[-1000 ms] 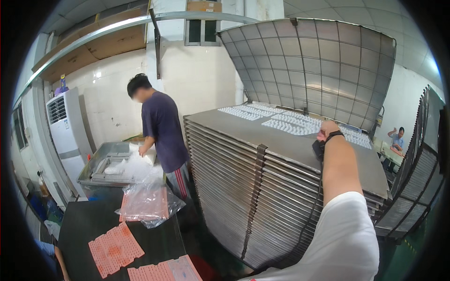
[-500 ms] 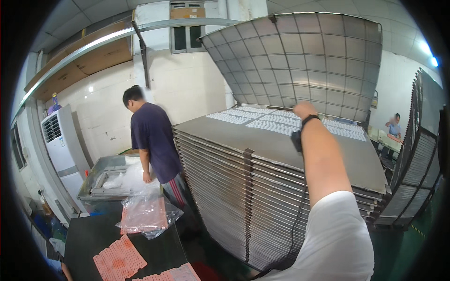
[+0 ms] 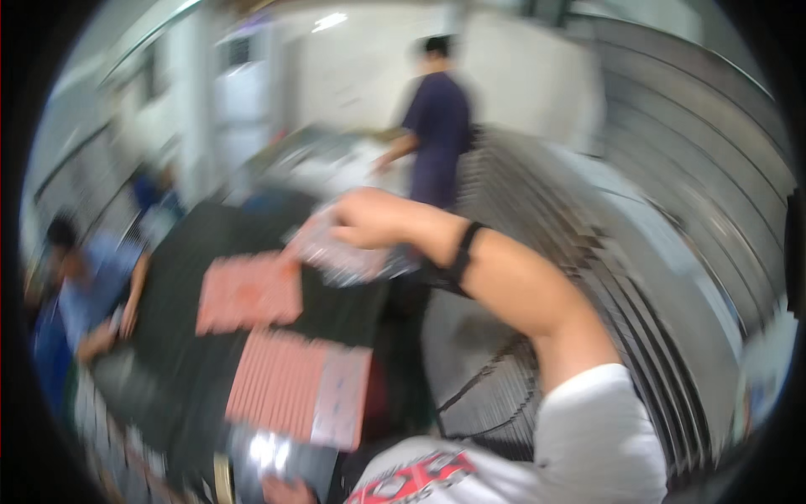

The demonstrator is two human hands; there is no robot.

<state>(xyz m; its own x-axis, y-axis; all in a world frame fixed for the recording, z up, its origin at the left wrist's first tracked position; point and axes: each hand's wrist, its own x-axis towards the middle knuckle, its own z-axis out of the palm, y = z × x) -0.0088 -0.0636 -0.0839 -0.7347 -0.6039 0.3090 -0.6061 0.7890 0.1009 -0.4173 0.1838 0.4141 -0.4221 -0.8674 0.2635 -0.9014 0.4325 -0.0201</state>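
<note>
My right hand (image 3: 363,218) is over the dark table (image 3: 180,260), with the arm stretched across from the right and a black band on the wrist. Behind and below it lies a clear plastic bag (image 3: 336,267) around something pink. Its fingers look curled, but motion smears them, and I cannot see whether anything is in them. At the lower edge, part of my left hand (image 3: 288,490) shows against a shiny metal plate (image 3: 273,454); its fingers are blurred and cut off. Two pink perforated sheets, a farther one (image 3: 248,294) and a nearer ridged one (image 3: 277,382), rest on the table.
A tall stack of metal racks (image 3: 512,181) stands close on my right, with a gridded panel (image 3: 688,109) raised above it. One person in dark clothes (image 3: 438,126) works at a bin of white material (image 3: 336,164). Another person in blue (image 3: 101,273) is by the table's left side.
The view has swung left and down. My right hand has left the top of the rack stack and come over the table near the plastic bag. My left hand has entered at the bottom.
</note>
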